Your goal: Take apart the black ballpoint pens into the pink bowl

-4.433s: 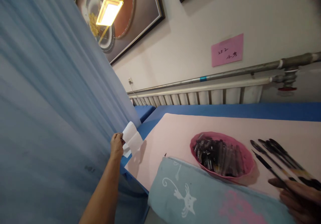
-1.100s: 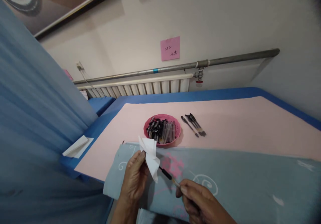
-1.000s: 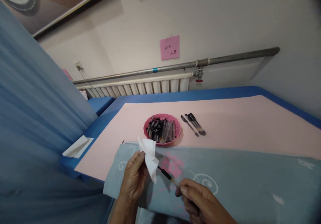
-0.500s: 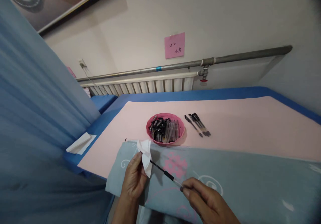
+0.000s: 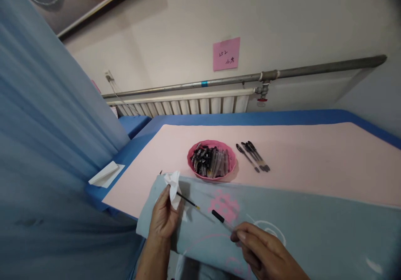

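My left hand (image 5: pixel 164 218) is closed on a crumpled white tissue (image 5: pixel 173 188). Out of the tissue sticks a thin pen refill (image 5: pixel 187 199), dark with ink, then a yellowish band and a clear tail pointing right. In my right hand (image 5: pixel 261 246) is a clear pen barrel (image 5: pixel 227 225) with a black grip, pinched near its rear end. The grip's open end faces the refill's tail, and the two are apart. Both hands are over a grey-green patterned cloth (image 5: pixel 297 213). How the left fingers press the refill is hidden by the tissue.
A pink basket (image 5: pixel 233 169) holds many caps and clear barrels. Several capped pens (image 5: pixel 255 156) lie right of it on the pink sheet (image 5: pixel 313 159). Folded white paper (image 5: pixel 106 175) rests at the left edge, beside a blue curtain (image 5: pixel 56 146). Behind are a radiator (image 5: pixel 216 105) and pipe (image 5: pixel 313 69).
The black-gripped barrel has come off the refill and sits apart, to its right. The refill stays in the tissue in my left hand. The whole view has shifted slightly.
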Demonstrator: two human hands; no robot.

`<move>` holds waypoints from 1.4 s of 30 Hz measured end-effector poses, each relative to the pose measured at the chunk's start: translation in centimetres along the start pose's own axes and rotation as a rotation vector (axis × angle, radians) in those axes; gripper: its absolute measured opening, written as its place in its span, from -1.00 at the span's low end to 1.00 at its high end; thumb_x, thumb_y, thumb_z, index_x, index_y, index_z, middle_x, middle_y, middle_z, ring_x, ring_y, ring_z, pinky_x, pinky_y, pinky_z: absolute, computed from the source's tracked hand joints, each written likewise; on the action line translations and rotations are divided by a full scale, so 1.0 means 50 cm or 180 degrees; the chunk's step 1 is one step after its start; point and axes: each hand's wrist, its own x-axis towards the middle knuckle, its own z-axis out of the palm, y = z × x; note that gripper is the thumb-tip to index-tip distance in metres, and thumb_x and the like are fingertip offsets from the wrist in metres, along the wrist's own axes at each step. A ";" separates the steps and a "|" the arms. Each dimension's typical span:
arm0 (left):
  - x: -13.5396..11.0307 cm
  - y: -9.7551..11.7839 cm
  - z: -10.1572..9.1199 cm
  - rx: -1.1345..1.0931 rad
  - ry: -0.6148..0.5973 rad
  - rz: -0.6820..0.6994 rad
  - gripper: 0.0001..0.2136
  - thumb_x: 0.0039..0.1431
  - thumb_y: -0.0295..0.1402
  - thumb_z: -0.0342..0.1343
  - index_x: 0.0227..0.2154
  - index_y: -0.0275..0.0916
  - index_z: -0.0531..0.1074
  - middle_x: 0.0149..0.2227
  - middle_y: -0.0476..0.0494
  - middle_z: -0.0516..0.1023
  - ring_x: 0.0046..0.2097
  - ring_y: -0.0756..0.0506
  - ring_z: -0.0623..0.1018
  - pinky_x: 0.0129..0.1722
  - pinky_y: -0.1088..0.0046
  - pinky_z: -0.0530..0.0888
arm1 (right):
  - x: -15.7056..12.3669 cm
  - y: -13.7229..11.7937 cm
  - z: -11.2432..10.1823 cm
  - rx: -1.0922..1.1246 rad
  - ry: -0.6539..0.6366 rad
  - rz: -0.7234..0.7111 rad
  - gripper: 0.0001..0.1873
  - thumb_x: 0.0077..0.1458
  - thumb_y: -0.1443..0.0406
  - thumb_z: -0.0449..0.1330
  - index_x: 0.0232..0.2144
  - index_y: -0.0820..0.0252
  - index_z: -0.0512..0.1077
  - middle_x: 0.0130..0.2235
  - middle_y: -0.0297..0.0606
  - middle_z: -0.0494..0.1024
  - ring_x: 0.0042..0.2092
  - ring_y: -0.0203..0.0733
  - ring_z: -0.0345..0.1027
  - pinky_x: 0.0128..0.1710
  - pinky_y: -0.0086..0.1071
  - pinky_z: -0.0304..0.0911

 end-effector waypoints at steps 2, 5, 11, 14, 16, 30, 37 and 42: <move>0.003 0.013 -0.003 -0.0031 0.0082 0.0087 -0.84 0.06 -0.58 0.11 -0.31 -0.27 0.50 -0.43 -0.05 0.61 -0.41 0.02 0.58 -0.41 0.60 0.53 | 0.004 0.003 -0.004 0.0236 -0.0067 0.0046 -0.56 -0.05 -0.09 0.09 -0.46 0.17 0.30 -0.70 -0.60 0.01 -0.70 -0.51 -0.32 -0.75 -0.51 -0.38; -0.001 0.019 -0.007 0.0066 0.0089 0.0103 -0.88 0.02 -0.55 0.17 -0.35 -0.28 0.50 -0.43 -0.05 0.61 -0.43 0.04 0.57 -0.42 0.62 0.52 | 0.007 0.003 -0.006 0.0401 -0.0056 0.0121 -0.56 -0.07 -0.09 0.12 -0.47 0.18 0.29 -0.70 -0.61 0.02 -0.72 -0.54 -0.33 -0.78 -0.55 -0.37; -0.034 -0.025 -0.007 0.0474 -0.0188 -0.0175 -0.87 -0.17 -0.48 0.33 -0.51 -0.28 0.49 -0.52 0.01 0.55 -0.50 0.05 0.49 -0.46 0.60 0.46 | 0.007 0.000 0.000 0.0626 0.0072 0.0132 -0.55 -0.07 -0.10 0.13 -0.47 0.19 0.30 -0.69 -0.59 0.05 -0.73 -0.55 -0.30 -0.79 -0.59 -0.31; -0.051 -0.051 -0.001 0.0962 -0.0816 -0.0406 -0.87 -0.10 -0.38 0.31 -0.49 -0.31 0.50 -0.57 -0.01 0.50 -0.52 0.06 0.45 -0.51 0.62 0.37 | 0.005 -0.004 0.006 0.0695 0.0132 0.0105 -0.57 -0.03 -0.07 0.12 -0.43 0.19 0.30 -0.67 -0.58 0.07 -0.71 -0.55 -0.29 -0.76 -0.59 -0.31; -0.063 -0.064 0.005 0.1363 -0.1148 -0.0544 -0.85 -0.05 -0.33 0.28 -0.45 -0.32 0.52 -0.59 -0.02 0.47 -0.54 0.06 0.42 -0.52 0.61 0.33 | 0.004 -0.007 0.012 0.0692 0.0186 0.0088 -0.58 -0.04 -0.07 0.14 -0.44 0.17 0.29 -0.66 -0.57 0.07 -0.70 -0.54 -0.29 -0.73 -0.59 -0.33; -0.099 -0.117 0.056 0.1046 -0.0728 -0.0396 -0.73 -0.22 -0.24 0.36 -0.49 -0.30 0.48 -0.55 -0.01 0.50 -0.55 0.06 0.40 -0.49 0.57 0.34 | 0.009 -0.025 0.031 -0.0394 0.0073 -0.0311 -0.63 0.08 -0.05 0.05 -0.35 0.11 0.34 -0.65 -0.51 0.07 -0.62 -0.39 -0.13 -0.64 -0.47 -0.17; -0.042 -0.049 0.080 0.1128 -0.0375 0.0210 -0.66 -0.31 -0.25 0.40 -0.48 -0.32 0.43 -0.59 0.07 0.43 -0.60 0.10 0.35 -0.63 0.62 0.24 | 0.004 -0.002 0.015 -0.0338 0.0174 -0.0165 -0.58 0.05 -0.08 0.04 -0.49 0.13 0.23 -0.65 -0.55 0.05 -0.66 -0.45 -0.21 -0.70 -0.50 -0.25; 0.030 -0.033 0.133 0.1920 -0.0949 0.0446 -0.66 -0.24 -0.13 0.32 -0.55 -0.32 0.40 -0.68 0.13 0.28 -0.66 0.14 0.22 -0.66 0.62 0.17 | -0.005 -0.009 0.010 0.0072 0.0388 -0.0187 -0.57 0.01 -0.10 0.06 -0.44 0.15 0.26 -0.66 -0.58 0.05 -0.68 -0.48 -0.26 -0.72 -0.52 -0.30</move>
